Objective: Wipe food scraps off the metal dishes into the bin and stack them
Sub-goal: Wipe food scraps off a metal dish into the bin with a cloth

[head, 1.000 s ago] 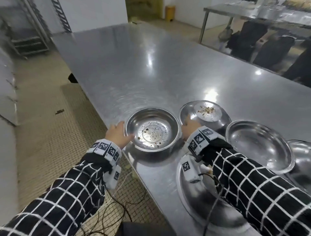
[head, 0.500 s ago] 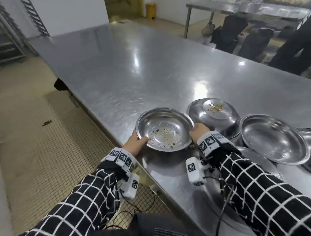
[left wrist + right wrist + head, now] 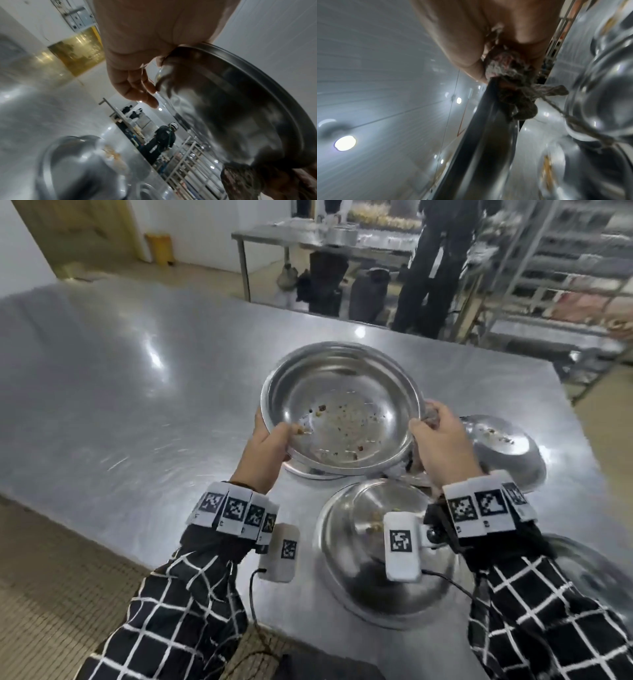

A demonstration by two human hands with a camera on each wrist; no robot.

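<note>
Two hands hold one big metal bowl [image 3: 342, 409] up above the shiny table [image 3: 120, 392]. The bowl tips a little toward the person, so its inside shows. Small bits of food [image 3: 346, 419] are stuck to the bottom of it.

The left hand [image 3: 265, 455] grips the left side of the rim. Its thumb lies over the edge, inside the bowl. In the left wrist view, the fingers [image 3: 137, 86] curl under the bowl and press on its outside.

The right hand [image 3: 442, 446] grips the right side of the rim. It also holds a dirty, stringy rag [image 3: 510, 75] squeezed against the rim. A loose thread hangs from the rag.

More metal dishes sit on the table under the bowl. One dish [image 3: 373, 563] is close to the person, below the right wrist, with a few scraps on it. Another dish [image 3: 503, 453] is to the right, partly behind the right hand, and it has scraps on top too. The edge of a third dish [image 3: 589, 570] peeks out at the far right. All of them look blurry.

Behind the table, a person in dark clothes [image 3: 435, 265] stands near another metal table [image 3: 294, 237] and some racks [image 3: 561, 268].
</note>
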